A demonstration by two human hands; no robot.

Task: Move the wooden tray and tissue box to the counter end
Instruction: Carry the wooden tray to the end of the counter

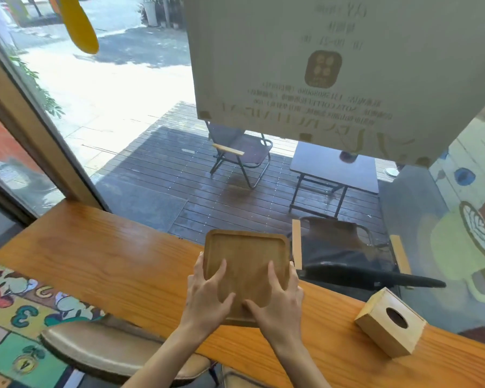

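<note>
A long wooden counter [118, 264] runs along a large window [140, 113], its glossy orange-brown top stretching from the lower right toward the left end. Behind the glass lies a dark wooden deck [179, 175] with a folding chair [240, 152] and a small dark table [335, 170]. Below the counter's near edge sits a round padded stool [101, 351] over a painted, colourful floor [14, 309]. On the counter, near its middle, the square wooden tray [247, 261] lies held at its near half, its far edge reaching toward the window. Well apart to the right, the wooden tissue box [391, 322] stands on the counter near the window side, tilted at an angle to the counter edge, its round opening facing up. The left hand [207, 295] grips the tray's left rim, thumb and fingers spread across the tray's inner surface and edge. The right hand [277, 301] grips the right rim likewise, fingers splayed, thumb lying on the tray floor.
</note>
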